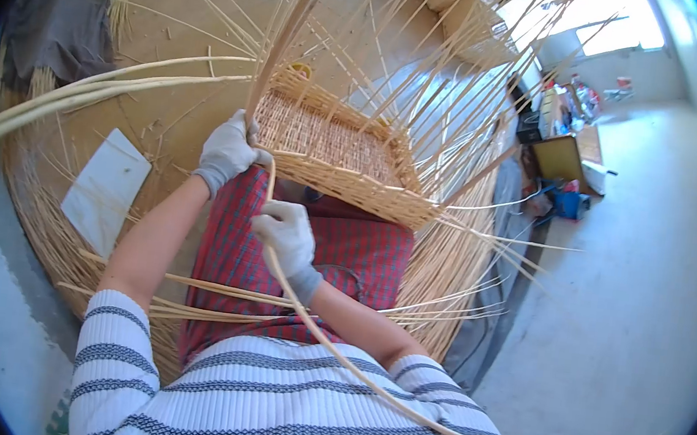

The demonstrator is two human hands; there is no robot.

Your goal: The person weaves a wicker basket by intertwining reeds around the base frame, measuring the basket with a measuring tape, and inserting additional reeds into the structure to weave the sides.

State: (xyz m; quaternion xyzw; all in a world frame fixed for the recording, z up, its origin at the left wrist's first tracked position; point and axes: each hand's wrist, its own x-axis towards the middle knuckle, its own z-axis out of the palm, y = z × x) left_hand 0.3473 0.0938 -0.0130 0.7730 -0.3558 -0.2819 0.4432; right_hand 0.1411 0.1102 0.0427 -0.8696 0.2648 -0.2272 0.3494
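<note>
Striped white knitwear [279, 397] fills the near foreground, with both forearms reaching forward from its sleeves. On the left, the arm stretches out fairly straight, angled slightly inward; its gloved left grip [233, 148] is closed at the near left corner of a woven rectangular basket [332, 135], beside a flat brown stick [281, 49] that stands up there. The right arm bends at the elbow and its forearm slants inward across the checked red cloth [361, 257] over the lap. The gloved right grip [286, 232] is curled shut around a long pale cane [349, 369], just below the left one and nearer the body. From the basket corner, the cane runs through this fist, then curves over the knitwear and away to the right. The basket lies just beyond the lap, open side facing the camera, with loose rods [446, 262] spread beside it.
</note>
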